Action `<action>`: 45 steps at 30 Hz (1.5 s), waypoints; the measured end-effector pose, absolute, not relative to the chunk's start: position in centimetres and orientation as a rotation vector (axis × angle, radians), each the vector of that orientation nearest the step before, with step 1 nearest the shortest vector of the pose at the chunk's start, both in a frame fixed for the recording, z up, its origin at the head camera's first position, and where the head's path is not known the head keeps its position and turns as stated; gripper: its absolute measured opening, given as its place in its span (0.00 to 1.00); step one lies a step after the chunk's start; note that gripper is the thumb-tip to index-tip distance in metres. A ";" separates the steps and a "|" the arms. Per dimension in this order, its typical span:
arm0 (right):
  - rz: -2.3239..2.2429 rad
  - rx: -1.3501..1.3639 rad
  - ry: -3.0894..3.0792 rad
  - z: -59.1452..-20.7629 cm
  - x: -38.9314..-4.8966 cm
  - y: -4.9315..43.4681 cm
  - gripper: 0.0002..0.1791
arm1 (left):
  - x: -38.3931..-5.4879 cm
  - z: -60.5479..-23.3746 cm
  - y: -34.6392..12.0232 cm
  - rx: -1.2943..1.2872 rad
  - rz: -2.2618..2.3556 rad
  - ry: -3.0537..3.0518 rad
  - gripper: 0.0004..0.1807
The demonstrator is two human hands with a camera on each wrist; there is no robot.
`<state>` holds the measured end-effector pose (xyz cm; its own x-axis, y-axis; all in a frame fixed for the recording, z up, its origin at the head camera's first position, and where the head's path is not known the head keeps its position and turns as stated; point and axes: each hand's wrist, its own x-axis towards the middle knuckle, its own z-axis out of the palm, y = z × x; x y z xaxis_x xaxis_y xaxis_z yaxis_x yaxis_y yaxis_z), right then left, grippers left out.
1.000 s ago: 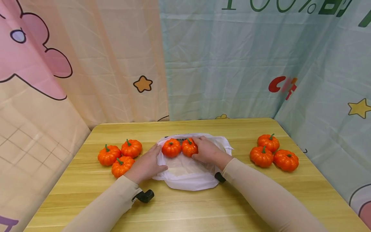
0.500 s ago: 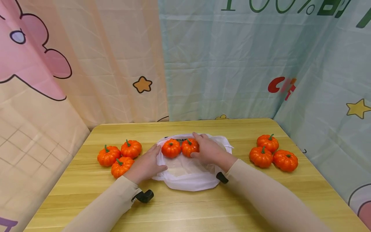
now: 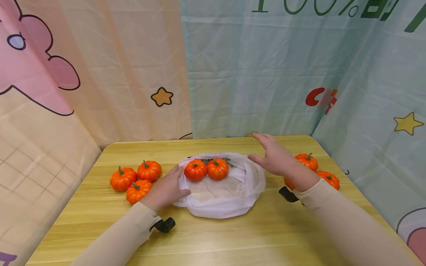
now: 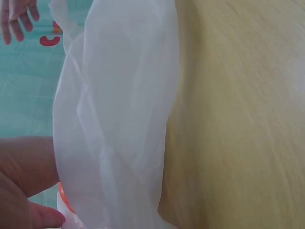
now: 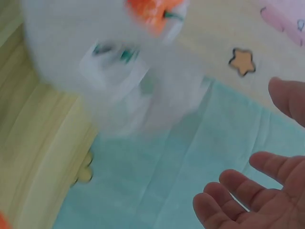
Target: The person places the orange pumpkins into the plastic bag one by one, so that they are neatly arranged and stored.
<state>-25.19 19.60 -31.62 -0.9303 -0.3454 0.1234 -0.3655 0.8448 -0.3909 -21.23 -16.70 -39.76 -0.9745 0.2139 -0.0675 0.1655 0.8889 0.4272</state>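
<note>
A white plastic bag [image 3: 221, 211] lies spread wide in the middle of the table, its rim folded down. Two small orange pumpkins with green stems, a left one [image 3: 195, 170] and a right one [image 3: 217, 169], sit side by side at its far left part. My left hand [image 3: 166, 189] rests at the bag's left rim, thumb and fingers spread apart. To the right of the bag, my right hand [image 3: 277, 157] is in the air with nothing in it; the right wrist view shows its fingers [image 5: 245, 186] loosely extended.
Three more pumpkins [image 3: 123, 179] are grouped on the table's left, close to my left hand. On the right side is another group of pumpkins [image 3: 307, 162], partly hidden by my right hand and wrist. Printed curtains [image 3: 253, 74] hang behind the wooden table [image 3: 213, 244].
My right hand has let go of the right pumpkin in the bag and moved right, out over the bag's right edge. My left hand stays at the left rim.
</note>
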 end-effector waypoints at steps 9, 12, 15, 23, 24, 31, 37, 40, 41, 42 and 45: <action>0.545 0.478 -3.076 -33.1 -25.5 27.3 0.50 | -21.3 -39.7 -16.8 0.301 0.643 2.940 0.53; 0.537 0.503 -3.097 -34.0 -25.4 29.3 0.52 | -21.3 -39.7 -16.8 0.305 0.640 2.940 0.53; 0.553 0.510 -3.126 -34.9 -25.0 31.1 0.54 | -21.3 -39.8 -16.8 0.312 0.635 2.942 0.53; 0.575 0.513 -3.177 -37.0 -24.6 33.8 0.58 | -21.4 -40.0 -16.8 0.287 0.654 2.935 0.53; 0.576 0.511 -3.182 -37.2 -24.6 34.0 0.57 | -21.3 -39.9 -16.8 0.285 0.658 2.934 0.53; 0.569 0.500 -3.189 -37.8 -24.2 34.7 0.58 | -21.2 -39.6 -16.8 0.280 0.671 2.929 0.53; 0.579 0.521 -3.159 -38.1 -24.1 34.8 0.55 | -21.1 -39.6 -16.7 0.269 0.675 2.924 0.53; 0.578 0.524 -3.154 -38.4 -24.1 34.8 0.54 | -21.2 -39.6 -16.8 0.265 0.681 2.921 0.53; 0.584 0.523 -3.153 -38.4 -24.1 34.7 0.54 | -21.2 -39.6 -16.8 0.267 0.682 2.921 0.53; 0.588 0.523 -3.153 -38.4 -24.1 34.7 0.54 | -21.2 -39.6 -16.8 0.268 0.683 2.920 0.53; 0.595 0.512 -3.158 -38.5 -24.1 34.7 0.54 | -21.2 -39.6 -16.8 0.272 0.684 2.923 0.53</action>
